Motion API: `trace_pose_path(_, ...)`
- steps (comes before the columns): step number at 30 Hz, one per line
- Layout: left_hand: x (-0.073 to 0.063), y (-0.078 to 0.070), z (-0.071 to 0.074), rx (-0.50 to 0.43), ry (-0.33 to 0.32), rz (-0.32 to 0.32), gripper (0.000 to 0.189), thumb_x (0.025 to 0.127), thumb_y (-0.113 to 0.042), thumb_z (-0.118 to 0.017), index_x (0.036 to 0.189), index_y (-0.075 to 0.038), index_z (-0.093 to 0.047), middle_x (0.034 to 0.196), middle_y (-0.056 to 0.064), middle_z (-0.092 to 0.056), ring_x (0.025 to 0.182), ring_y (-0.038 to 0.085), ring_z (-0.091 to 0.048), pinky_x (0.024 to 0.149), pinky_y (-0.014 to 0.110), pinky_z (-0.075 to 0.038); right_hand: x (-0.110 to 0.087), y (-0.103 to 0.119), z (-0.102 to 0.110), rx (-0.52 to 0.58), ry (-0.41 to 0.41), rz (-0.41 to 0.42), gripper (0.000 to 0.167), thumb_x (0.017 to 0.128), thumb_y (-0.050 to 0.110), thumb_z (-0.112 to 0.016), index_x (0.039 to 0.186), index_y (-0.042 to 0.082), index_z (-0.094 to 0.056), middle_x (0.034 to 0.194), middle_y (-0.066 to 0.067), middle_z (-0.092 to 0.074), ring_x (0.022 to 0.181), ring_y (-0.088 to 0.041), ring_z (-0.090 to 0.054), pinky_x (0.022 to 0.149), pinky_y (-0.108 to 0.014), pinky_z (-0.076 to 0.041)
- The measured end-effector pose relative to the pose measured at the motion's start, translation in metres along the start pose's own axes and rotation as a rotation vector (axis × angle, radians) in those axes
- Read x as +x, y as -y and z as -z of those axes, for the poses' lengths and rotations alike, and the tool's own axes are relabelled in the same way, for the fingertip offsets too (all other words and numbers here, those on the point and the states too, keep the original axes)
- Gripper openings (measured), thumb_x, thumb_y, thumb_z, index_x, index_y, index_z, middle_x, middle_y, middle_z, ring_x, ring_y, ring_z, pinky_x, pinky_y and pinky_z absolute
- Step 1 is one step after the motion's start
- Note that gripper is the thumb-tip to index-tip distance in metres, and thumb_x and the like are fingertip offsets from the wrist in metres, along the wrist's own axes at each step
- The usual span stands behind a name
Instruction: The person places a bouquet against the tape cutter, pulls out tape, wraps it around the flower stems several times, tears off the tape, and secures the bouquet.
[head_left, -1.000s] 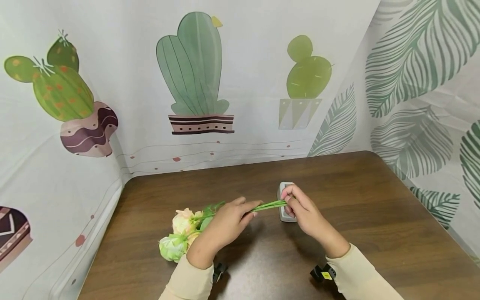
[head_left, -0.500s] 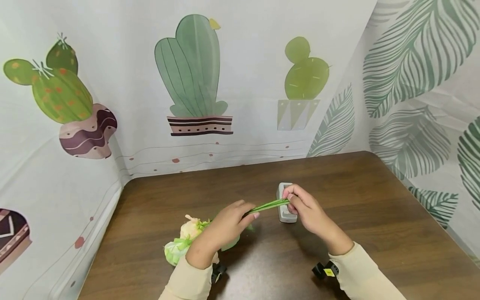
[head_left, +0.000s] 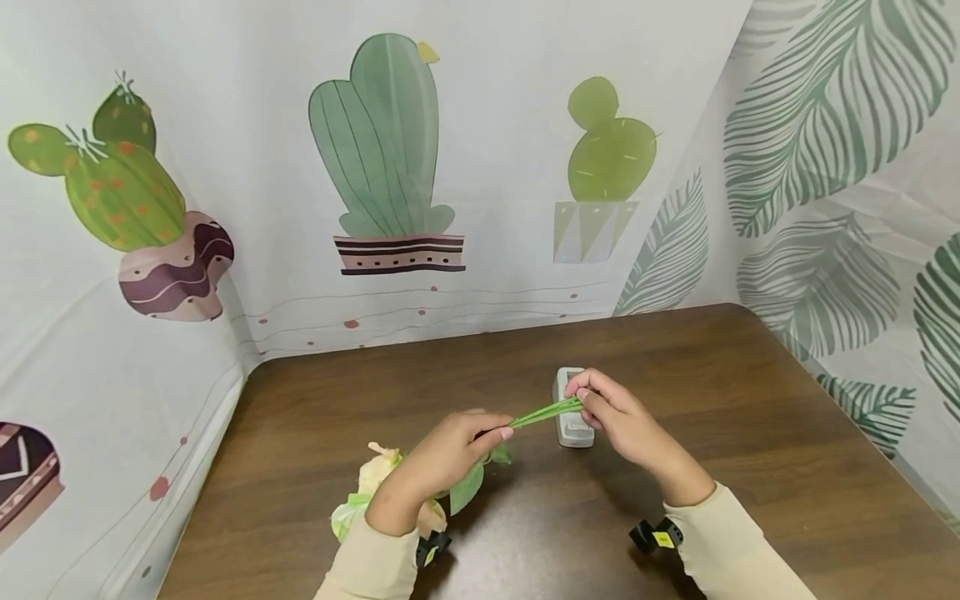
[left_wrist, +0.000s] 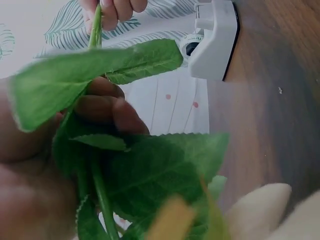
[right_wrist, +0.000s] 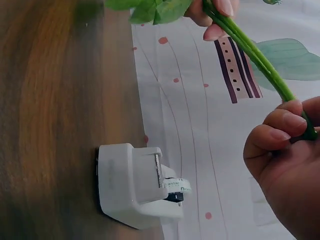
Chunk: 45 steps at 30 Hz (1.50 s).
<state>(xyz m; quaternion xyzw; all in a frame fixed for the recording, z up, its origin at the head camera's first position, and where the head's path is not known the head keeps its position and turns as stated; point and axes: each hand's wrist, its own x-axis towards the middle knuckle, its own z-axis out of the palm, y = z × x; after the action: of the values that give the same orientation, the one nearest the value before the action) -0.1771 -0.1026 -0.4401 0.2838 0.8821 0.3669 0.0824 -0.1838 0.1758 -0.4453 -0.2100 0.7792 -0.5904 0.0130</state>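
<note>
My left hand (head_left: 444, 454) grips a bunch of flowers by its green stems (head_left: 546, 412), close to the leaves. The pale peach and green blooms (head_left: 373, 475) are partly hidden behind my left forearm. In the left wrist view, broad green leaves (left_wrist: 165, 170) surround the fingers and cover part of them. My right hand (head_left: 618, 417) pinches the stem ends, its fingers curled round them in the right wrist view. The stems span the gap between both hands, held above the table.
A white tape dispenser (right_wrist: 125, 180) with a roll of tape stands on the brown wooden table (head_left: 675, 358), below and behind my right hand. A white cloth (head_left: 510, 167) printed with cacti and leaves hangs behind and beside the table.
The bunch has turned in my hands: the blooms have shifted slightly right and down, further behind my left forearm, and a leaf now shows below the left hand. Both hands keep hold of the stems.
</note>
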Motion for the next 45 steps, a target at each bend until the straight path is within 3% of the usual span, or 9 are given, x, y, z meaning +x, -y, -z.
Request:
trace_pose_path(5, 0.0, 0.001, -0.002, -0.006, 0.017, 0.017, 0.03, 0.105, -0.035, -0.054, 0.125, -0.022, -0.072, 0.112, -0.007, -0.073, 0.1, 0.007, -0.064, 0.09, 0.031, -0.054, -0.002, -0.002, 0.003, -0.067, 0.034, -0.032, 0.017, 0.107, 0.01, -0.043, 0.11, 0.008, -0.06, 0.068, -0.002, -0.043, 0.056, -0.008, -0.038, 0.048, -0.024, -0.034)
trace_pose_path(15, 0.005, 0.007, -0.006, 0.003, 0.058, 0.0, 0.028, 0.105, -0.032, -0.055, 0.121, -0.018, -0.073, 0.109, -0.006, -0.072, 0.094, 0.007, -0.061, 0.084, 0.029, -0.051, -0.003, -0.002, 0.012, -0.275, 0.098, 0.01, 0.003, 0.096, 0.02, -0.07, 0.098, 0.022, -0.071, 0.08, 0.006, -0.059, 0.068, -0.006, -0.05, 0.061, -0.023, -0.045)
trace_pose_path(17, 0.005, 0.007, -0.007, 0.026, 0.068, -0.003, 0.027, 0.105, -0.031, -0.055, 0.12, -0.018, -0.073, 0.107, -0.005, -0.073, 0.09, 0.007, -0.06, 0.082, 0.028, -0.051, -0.003, 0.0, 0.011, -0.381, 0.121, 0.048, 0.005, 0.094, 0.021, -0.073, 0.098, 0.025, -0.072, 0.083, 0.01, -0.065, 0.071, -0.005, -0.054, 0.065, -0.024, -0.048)
trace_pose_path(21, 0.006, 0.006, -0.008, 0.084, 0.088, -0.013, 0.025, 0.104, -0.029, -0.057, 0.117, -0.017, -0.074, 0.102, -0.006, -0.071, 0.083, 0.006, -0.056, 0.078, 0.026, -0.048, -0.006, 0.006, 0.001, -0.728, 0.129, 0.197, 0.01, 0.088, 0.028, -0.079, 0.097, 0.026, -0.075, 0.089, 0.015, -0.072, 0.08, -0.004, -0.063, 0.083, -0.036, -0.049)
trace_pose_path(24, 0.007, 0.006, -0.011, 0.111, 0.11, -0.029, 0.025, 0.104, -0.029, -0.057, 0.116, -0.016, -0.074, 0.098, -0.007, -0.069, 0.081, 0.006, -0.055, 0.076, 0.025, -0.048, -0.009, 0.01, -0.012, -0.894, 0.136, 0.269, 0.016, 0.088, 0.031, -0.078, 0.102, 0.023, -0.075, 0.092, 0.011, -0.074, 0.083, -0.007, -0.066, 0.085, -0.042, -0.049)
trace_pose_path(29, 0.007, 0.007, -0.014, 0.103, 0.133, -0.032, 0.025, 0.104, -0.028, -0.056, 0.116, -0.015, -0.074, 0.096, -0.009, -0.066, 0.078, 0.004, -0.052, 0.074, 0.023, -0.046, -0.012, 0.011, -0.027, -0.946, 0.181, 0.257, 0.013, 0.094, 0.029, -0.071, 0.104, 0.021, -0.071, 0.089, 0.009, -0.072, 0.081, -0.007, -0.066, 0.075, -0.034, -0.049)
trace_pose_path(32, 0.007, 0.007, -0.015, 0.11, 0.124, -0.037, 0.025, 0.104, -0.028, -0.056, 0.117, -0.015, -0.074, 0.092, -0.009, -0.062, 0.074, 0.003, -0.05, 0.071, 0.022, -0.045, -0.013, 0.01, -0.029, -0.954, 0.19, 0.251, 0.011, 0.096, 0.028, -0.069, 0.104, 0.021, -0.072, 0.088, 0.01, -0.072, 0.081, -0.006, -0.066, 0.076, -0.034, -0.048)
trace_pose_path(41, 0.009, 0.006, -0.02, 0.15, 0.079, -0.074, 0.019, 0.103, -0.024, -0.059, 0.104, -0.014, -0.075, 0.084, -0.012, -0.061, 0.081, 0.005, -0.052, 0.077, 0.024, -0.046, -0.009, 0.002, -0.021, -0.808, 0.297, 0.164, 0.017, 0.1, 0.024, -0.064, 0.113, 0.019, -0.074, 0.099, 0.009, -0.072, 0.084, -0.003, -0.062, 0.075, -0.03, -0.054)
trace_pose_path(45, 0.011, 0.005, -0.024, 0.178, 0.045, -0.091, 0.019, 0.102, -0.023, -0.06, 0.112, -0.015, -0.075, 0.088, -0.013, -0.064, 0.087, 0.004, -0.057, 0.083, 0.027, -0.05, -0.008, -0.001, -0.016, -0.773, 0.321, 0.125, 0.018, 0.101, 0.026, -0.062, 0.113, 0.021, -0.074, 0.101, 0.01, -0.072, 0.083, -0.001, -0.059, 0.075, -0.027, -0.052)
